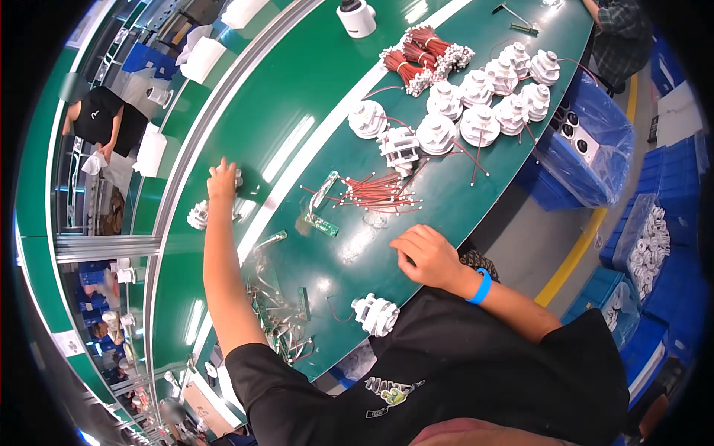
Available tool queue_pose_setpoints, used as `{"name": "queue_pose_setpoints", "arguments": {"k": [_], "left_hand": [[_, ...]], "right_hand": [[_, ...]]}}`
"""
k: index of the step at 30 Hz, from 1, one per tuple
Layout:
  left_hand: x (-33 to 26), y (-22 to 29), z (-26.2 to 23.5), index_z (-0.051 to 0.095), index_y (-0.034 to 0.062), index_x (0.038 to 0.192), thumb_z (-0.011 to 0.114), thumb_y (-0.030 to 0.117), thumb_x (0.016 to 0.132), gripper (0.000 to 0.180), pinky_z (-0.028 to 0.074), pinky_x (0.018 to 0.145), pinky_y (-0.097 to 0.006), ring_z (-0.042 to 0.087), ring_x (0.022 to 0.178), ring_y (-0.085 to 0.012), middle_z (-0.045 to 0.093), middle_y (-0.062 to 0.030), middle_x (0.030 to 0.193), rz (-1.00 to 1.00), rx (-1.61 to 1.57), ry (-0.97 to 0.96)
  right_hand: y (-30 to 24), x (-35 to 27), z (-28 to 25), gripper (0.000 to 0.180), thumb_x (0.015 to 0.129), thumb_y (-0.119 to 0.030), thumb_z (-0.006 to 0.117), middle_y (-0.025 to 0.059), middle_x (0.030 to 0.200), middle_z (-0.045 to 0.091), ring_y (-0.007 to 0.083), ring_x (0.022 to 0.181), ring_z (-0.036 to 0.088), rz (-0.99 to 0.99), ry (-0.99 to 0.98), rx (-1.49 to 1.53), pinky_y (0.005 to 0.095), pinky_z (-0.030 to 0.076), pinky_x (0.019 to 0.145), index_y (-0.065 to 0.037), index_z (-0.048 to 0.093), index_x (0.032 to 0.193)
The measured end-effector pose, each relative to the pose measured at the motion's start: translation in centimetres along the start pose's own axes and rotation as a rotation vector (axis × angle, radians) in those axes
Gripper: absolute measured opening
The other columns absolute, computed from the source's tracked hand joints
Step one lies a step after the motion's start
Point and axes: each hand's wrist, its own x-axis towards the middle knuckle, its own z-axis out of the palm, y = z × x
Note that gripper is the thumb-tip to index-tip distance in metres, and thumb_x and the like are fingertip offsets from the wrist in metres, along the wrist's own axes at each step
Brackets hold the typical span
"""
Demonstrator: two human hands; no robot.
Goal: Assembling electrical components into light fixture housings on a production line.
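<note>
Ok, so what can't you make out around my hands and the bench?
All in the head view:
White part by the left hand: partly hidden behind it; grip unclear.
Right hand: its curled fingers hide the palm.
White canister: top cut off by the upper edge.

Bench top: green, smooth, glossy, streaked with reflected light. Ribbed units, one to two o'clock: white plastic, satin-looking. Wire bundles, one o'clock: red plastic-looking sheathing. Rail, eleven o'clock: silvery metal, smooth. Bin liner, between two and three o'clock: thin clear plastic film, shiny, creased. Wristband, four o'clock: blue, smooth. Shirt, five o'clock: black cloth, matt, printed chest.
</note>
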Motion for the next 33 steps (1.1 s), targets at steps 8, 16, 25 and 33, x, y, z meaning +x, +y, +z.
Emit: {"name": "queue_pose_setpoints", "arguments": {"k": [8,16,25,33], "left_hand": [[-6.5,0.3,-5.2,0.047,0.0075,0.118,0.078,0.020,0.072,0.057,0.052,0.077,-0.047,0.062,0.096,-0.0412,0.056,-0.0167,0.110,-0.315,-0.628,0.221],[-20.4,11.1,-7.2,0.052,0.0042,0.126,0.078,0.028,0.082,0.057,0.046,0.069,-0.025,0.062,0.091,-0.0108,0.065,-0.0023,0.106,-0.563,-2.141,-0.070],[-25.3,19.0,-12.0,0.046,-0.0004,0.134,0.086,0.028,0.068,0.083,0.035,0.109,-0.042,0.044,0.129,-0.0355,0.050,-0.0203,0.132,-0.270,-1.651,0.135],[-33.8,17.8,-18.3,0.032,-0.0023,0.144,0.088,0.028,0.067,0.100,0.032,0.110,-0.042,0.041,0.132,-0.0332,0.040,-0.0220,0.142,-0.397,-1.580,0.096]], "right_hand": [[0.6,2.7,-2.4,0.014,0.079,-0.007,0.067,0.0090,0.085,0.066,0.0232,0.085,0.062,0.433,-0.286,0.480,0.0353,0.051,0.075,-0.003,0.068,0.093],[1.9,13.0,5.0,0.009,0.075,-0.007,0.062,0.0089,0.091,0.056,0.0233,0.093,0.054,-0.383,-0.254,-0.511,0.0354,0.043,0.079,-0.006,0.063,0.084],[1.7,14.4,5.1,0.009,0.077,-0.009,0.062,0.0086,0.091,0.061,0.0229,0.089,0.058,-0.618,-0.215,-0.386,0.0350,0.046,0.079,-0.003,0.061,0.083],[-3.0,10.2,-4.7,0.014,0.086,0.000,0.069,0.0060,0.093,0.069,0.0096,0.085,0.063,0.336,-0.185,0.536,0.0235,0.049,0.077,0.001,0.069,0.100]]}}
